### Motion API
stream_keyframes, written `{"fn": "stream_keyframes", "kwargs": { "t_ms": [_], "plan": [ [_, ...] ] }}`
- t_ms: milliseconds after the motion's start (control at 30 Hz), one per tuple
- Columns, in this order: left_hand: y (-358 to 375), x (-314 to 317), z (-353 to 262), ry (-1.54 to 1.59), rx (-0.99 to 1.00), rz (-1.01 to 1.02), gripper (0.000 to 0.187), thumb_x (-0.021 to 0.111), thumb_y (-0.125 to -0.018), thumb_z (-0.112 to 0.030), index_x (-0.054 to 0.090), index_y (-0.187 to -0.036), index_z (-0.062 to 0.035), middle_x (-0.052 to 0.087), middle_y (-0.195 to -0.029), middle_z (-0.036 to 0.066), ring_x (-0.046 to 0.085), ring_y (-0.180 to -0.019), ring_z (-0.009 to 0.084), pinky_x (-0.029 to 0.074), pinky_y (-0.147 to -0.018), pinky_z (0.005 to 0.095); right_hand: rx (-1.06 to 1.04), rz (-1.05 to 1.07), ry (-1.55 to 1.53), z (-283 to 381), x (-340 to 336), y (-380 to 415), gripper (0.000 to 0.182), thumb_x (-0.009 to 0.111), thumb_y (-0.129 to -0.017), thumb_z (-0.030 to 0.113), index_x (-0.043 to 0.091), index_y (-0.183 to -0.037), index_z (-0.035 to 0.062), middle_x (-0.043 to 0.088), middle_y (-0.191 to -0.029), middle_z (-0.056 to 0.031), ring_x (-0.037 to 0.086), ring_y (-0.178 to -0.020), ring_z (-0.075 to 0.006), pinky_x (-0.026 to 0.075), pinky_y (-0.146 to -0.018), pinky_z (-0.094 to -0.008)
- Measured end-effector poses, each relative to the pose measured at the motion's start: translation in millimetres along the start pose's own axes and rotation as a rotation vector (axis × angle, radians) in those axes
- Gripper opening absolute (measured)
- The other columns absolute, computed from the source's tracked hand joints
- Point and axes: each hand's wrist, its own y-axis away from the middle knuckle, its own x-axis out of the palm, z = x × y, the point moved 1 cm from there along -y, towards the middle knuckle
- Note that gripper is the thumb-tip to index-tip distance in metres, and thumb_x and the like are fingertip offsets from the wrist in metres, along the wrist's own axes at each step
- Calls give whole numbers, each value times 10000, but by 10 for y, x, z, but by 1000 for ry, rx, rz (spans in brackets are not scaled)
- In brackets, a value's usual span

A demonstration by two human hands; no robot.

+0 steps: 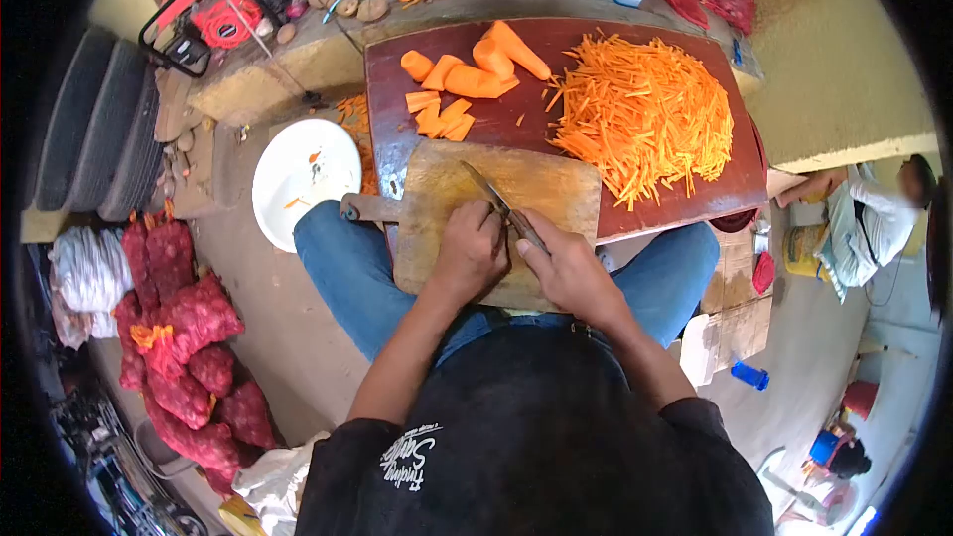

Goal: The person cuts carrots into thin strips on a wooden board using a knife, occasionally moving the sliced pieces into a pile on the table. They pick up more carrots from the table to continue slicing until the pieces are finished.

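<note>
A wooden cutting board lies at the front edge of a dark red table. My right hand is wrapped round the handle of a knife, whose blade points up and left over the board. Just left of it, my left hand rests on the board with curled fingers beside the blade; whatever it holds is hidden. Behind the board lie carrot pieces at the back left and a big heap of shredded carrot at the right.
A white basin stands on the floor left of the table. Red net sacks and tyres are farther left. Carrot peelings lie between basin and table. Another person sits at the far right, near a yellow bucket.
</note>
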Motion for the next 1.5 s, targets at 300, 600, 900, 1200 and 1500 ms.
{"fn": "stream_keyframes", "kwargs": {
  "t_ms": [300,600,900,1200,1500],
  "plan": [
    [-46,-89,-14,299,-192,-286,52,778,-870,60,729,-877,43,649,-832,182,649,-733,349,515,-641,422,121,23,-120,47,-186,361,479,690,-1104,153,589,-1550,9,763,-1157,-294,791,-1023,-377,600,-940,-430],
    [-45,-149,18,303,-323,-261,20,781,-888,31,786,-906,29,651,-793,146,643,-700,275,490,-622,380,169,-116,31,-484,-654,17,449,740,-1080,155,684,-1482,-35,823,-1225,-229,776,-1123,-217,588,-1000,-352],
    [-202,-129,-50,333,-365,-74,87,797,-927,-18,809,-1001,26,665,-896,154,655,-734,270,515,-654,378,-107,-360,358,-546,-1123,40,486,834,-972,102,713,-1425,-23,810,-1110,-262,819,-954,-304,631,-848,-404],
    [-1237,291,-546,126,143,92,380,920,-863,-163,810,-1207,-44,680,-1195,141,652,-1146,353,507,-979,492,-354,-272,764,-426,-1082,441,422,814,-897,81,692,-1289,-17,735,-954,-175,747,-880,-385,603,-767,-498],
    [-2005,862,-256,-240,209,103,451,926,-867,-230,805,-1275,-83,690,-1232,112,654,-1207,342,443,-1033,538,-390,-326,843,-402,-1136,494,347,760,-909,92,689,-1229,-20,717,-945,-151,746,-829,-344,606,-723,-454]
  ]
}}
